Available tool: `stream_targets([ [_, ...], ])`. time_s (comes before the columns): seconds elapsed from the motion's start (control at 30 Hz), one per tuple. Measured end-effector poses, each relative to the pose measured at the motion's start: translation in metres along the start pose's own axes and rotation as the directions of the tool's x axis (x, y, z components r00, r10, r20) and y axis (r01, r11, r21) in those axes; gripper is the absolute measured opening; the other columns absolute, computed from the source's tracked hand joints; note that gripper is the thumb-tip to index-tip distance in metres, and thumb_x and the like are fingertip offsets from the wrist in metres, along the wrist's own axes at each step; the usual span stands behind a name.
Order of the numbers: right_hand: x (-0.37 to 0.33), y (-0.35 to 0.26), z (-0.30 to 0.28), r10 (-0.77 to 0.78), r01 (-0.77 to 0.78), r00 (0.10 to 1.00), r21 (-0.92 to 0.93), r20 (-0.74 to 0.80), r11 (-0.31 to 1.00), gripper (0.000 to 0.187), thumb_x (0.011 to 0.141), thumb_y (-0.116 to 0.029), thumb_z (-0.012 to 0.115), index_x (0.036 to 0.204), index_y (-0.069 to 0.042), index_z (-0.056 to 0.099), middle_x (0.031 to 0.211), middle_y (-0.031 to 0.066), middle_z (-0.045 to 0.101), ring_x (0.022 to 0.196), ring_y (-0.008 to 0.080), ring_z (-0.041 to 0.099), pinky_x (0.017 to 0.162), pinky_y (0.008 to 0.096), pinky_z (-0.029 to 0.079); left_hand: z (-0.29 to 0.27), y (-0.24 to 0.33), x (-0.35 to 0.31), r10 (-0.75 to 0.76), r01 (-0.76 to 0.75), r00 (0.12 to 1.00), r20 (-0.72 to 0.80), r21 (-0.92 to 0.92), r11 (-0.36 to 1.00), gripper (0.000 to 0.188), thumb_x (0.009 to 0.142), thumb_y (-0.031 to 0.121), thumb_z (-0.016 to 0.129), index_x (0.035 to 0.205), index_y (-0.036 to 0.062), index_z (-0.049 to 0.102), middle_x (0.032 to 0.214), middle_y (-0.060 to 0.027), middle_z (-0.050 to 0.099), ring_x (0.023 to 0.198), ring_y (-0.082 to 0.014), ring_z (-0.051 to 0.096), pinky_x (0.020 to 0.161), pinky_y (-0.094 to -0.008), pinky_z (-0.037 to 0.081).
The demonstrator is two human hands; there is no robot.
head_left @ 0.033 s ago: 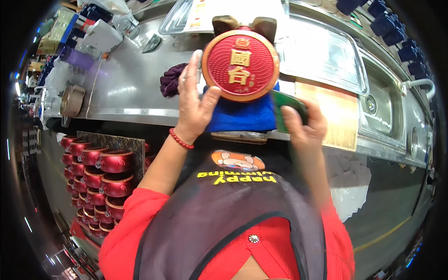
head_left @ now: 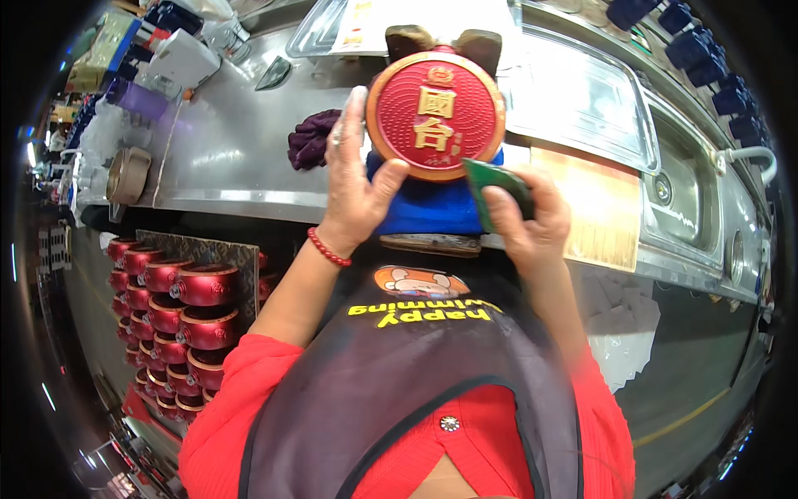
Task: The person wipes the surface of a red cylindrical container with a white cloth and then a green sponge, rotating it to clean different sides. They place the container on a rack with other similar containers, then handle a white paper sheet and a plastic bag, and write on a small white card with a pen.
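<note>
A round red vessel [head_left: 407, 108] with a copper-gold rim and raised gold characters sits on a blue cloth [head_left: 428, 208], its patterned face toward me. Two dark brown blocks [head_left: 482, 48] show behind its upper edge. My left hand [head_left: 353, 179] lies along the vessel's left rim, fingers stretched and thumb apart, near the lower left rim. Between the thumb and fingers of my right hand [head_left: 536, 216] is a thin flat green piece [head_left: 492, 187], its tip overlapping the vessel's lower right rim. Whether the tip touches the rim I cannot tell. A purple cloth [head_left: 312, 140] lies left of my left hand.
Clear plastic trays [head_left: 573, 91] and a wooden board [head_left: 603, 204] occupy the right of the steel counter [head_left: 229, 133]. A sink [head_left: 682, 187] stands beyond them. Stacked red vessels [head_left: 208, 287] fill the lower left. Another green piece [head_left: 273, 73] lies at the back left.
My right hand has moved left with the green piece, bringing its tip over the vessel's lower right rim. The whole scene shifts slightly rightward; my left hand stays beside the vessel.
</note>
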State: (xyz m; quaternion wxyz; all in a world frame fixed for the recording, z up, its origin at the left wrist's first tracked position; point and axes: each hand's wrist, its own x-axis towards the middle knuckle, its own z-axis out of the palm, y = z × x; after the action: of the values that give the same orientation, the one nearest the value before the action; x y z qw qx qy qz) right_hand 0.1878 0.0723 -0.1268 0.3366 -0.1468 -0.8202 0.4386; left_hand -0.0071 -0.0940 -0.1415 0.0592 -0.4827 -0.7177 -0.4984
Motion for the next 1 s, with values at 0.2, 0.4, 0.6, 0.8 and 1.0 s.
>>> stream_targets([
  [0.2,0.030,-0.003,0.015,0.017,-0.046,0.960,-0.097,-0.279,0.994,0.024,0.093,-0.016,0.074,0.109,-0.002,0.064,0.086,0.0123,0.070,0.071,0.0205,0.068,0.065,0.0333,0.054,0.007,-0.002,-0.002,-0.030,0.031,1.000,0.008,-0.065,0.997,0.099,0.094,0.048,0.068,0.159,-0.0034,0.014,0.154,-0.0216,0.038,0.135,-0.0339,0.041,0.114,-0.0452,0.027],
  [0.4,0.015,0.002,0.024,-0.054,0.037,0.985,-0.110,-0.161,0.993,0.028,0.091,-0.016,0.076,0.109,0.000,0.063,0.086,0.0096,0.068,0.074,0.0184,0.065,0.070,0.0307,0.052,0.014,0.018,-0.016,0.080,-0.064,0.994,-0.081,0.193,0.979,0.110,0.092,0.062,0.061,0.156,-0.0106,0.008,0.150,-0.0297,0.035,0.138,-0.0416,0.033,0.115,-0.0532,0.016],
  [0.6,0.014,0.009,0.024,0.049,-0.058,0.987,-0.057,-0.151,0.997,0.027,0.093,-0.015,0.075,0.110,0.001,0.062,0.089,0.0101,0.067,0.077,0.0177,0.063,0.072,0.0301,0.052,0.016,0.031,-0.041,0.127,-0.095,0.990,-0.062,0.373,0.923,0.101,0.093,0.064,0.055,0.159,-0.0009,0.015,0.153,-0.0279,0.034,0.141,-0.0451,0.029,0.112,-0.0654,0.011],
  [0.8,0.015,0.009,0.023,0.071,-0.081,0.991,-0.086,-0.118,0.993,0.028,0.093,-0.016,0.074,0.111,0.001,0.059,0.087,0.0090,0.064,0.075,0.0172,0.061,0.070,0.0304,0.050,0.005,0.037,-0.042,-0.043,-0.040,0.984,0.171,0.458,0.888,0.101,0.096,0.073,0.038,0.160,-0.0016,0.014,0.163,-0.0247,0.025,0.151,-0.0464,0.017,0.116,-0.0666,0.000],
  [1.0,0.017,0.009,0.019,0.066,-0.065,0.994,0.023,-0.089,0.998,0.030,0.093,-0.017,0.074,0.112,0.000,0.059,0.090,0.0076,0.064,0.077,0.0156,0.060,0.072,0.0295,0.050,-0.019,0.023,0.022,-0.021,-0.033,0.988,0.155,0.340,0.940,0.091,0.099,0.067,0.037,0.157,-0.0024,0.026,0.157,-0.0192,0.039,0.145,-0.0418,0.033,0.114,-0.0679,0.010],
])
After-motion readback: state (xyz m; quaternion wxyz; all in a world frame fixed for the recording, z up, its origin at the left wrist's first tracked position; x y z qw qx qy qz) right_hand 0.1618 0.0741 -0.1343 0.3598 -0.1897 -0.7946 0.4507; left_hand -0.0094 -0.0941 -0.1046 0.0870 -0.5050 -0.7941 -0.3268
